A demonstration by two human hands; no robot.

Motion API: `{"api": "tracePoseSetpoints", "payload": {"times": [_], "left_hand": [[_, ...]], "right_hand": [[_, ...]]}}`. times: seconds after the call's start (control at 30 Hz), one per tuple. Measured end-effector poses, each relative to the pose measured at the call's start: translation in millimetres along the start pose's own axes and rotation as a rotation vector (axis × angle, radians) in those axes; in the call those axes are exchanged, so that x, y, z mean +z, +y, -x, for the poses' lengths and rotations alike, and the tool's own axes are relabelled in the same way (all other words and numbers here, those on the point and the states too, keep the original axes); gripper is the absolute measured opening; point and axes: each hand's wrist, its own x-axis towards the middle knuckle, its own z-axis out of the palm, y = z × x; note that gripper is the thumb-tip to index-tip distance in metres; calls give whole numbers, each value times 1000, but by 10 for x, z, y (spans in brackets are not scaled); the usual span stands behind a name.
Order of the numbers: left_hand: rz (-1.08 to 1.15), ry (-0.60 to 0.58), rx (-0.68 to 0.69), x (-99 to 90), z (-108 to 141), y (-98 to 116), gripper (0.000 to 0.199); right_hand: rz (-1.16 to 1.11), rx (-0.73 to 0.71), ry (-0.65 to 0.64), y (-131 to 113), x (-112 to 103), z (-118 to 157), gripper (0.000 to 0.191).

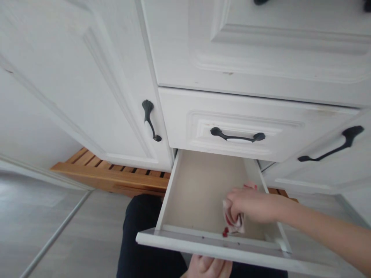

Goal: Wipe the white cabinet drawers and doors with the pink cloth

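An open white drawer (199,185) juts out from the cabinet, its beige bottom showing. My right hand (246,202) is inside it on the right side, fingers closed round a crumpled white and red cloth (236,226) that hangs down near the drawer's front panel. Below the outer face of that panel is my left hand (208,266), with its fingers bent and partly cut off by the frame edge; it touches the front panel from underneath. A few small dark specks lie along the panel's inner ledge.
Above the open drawer is a closed drawer with a dark handle (237,137). Cabinet doors with dark handles flank it. A slatted wooden platform (116,175) runs under the cabinet. My dark-trousered knee (142,231) is at the drawer's left.
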Motion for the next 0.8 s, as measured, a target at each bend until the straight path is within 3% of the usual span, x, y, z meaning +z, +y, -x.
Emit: {"api": "tracePoseSetpoints", "payload": {"times": [0.03, 0.1, 0.17, 0.23, 0.33, 0.37, 0.47, 0.53, 0.6, 0.7, 0.8], "left_hand": [[8, 10, -1, 8, 5, 1, 11], [7, 10, -10, -10, 33, 17, 10], [-13, -61, -39, -59, 95, 45, 10], [-28, -151, -47, -119, 189, 67, 11], [-53, -245, 21, -204, 336, 64, 15], [-61, -271, 43, -228, 366, 53, 18], [-39, -326, 85, -273, 356, 21, 25], [-28, -330, 75, -277, 280, 19, 29], [-47, -321, 41, -267, 191, 32, 31], [-50, -325, 0, -259, 125, 59, 34], [-65, -345, 8, -285, 160, 68, 35]], "right_hand": [[-88, -86, -31, -105, -149, -44, 33], [-476, -292, -98, -330, -343, -209, 42], [-791, -429, -132, -562, -353, -483, 42], [-935, -466, -34, -790, -201, -833, 42], [-1031, -549, 231, -1087, 133, -1335, 33], [-1045, -604, 235, -1157, 224, -1452, 31], [-1123, -670, 44, -1239, 331, -1565, 32], [-1279, -666, -106, -1208, 260, -1478, 34], [-1414, -755, -218, -1153, 122, -1362, 30], [-1388, -921, -385, -1069, -42, -1308, 19], [-1323, -863, -558, -966, -29, -1374, 20]]}}
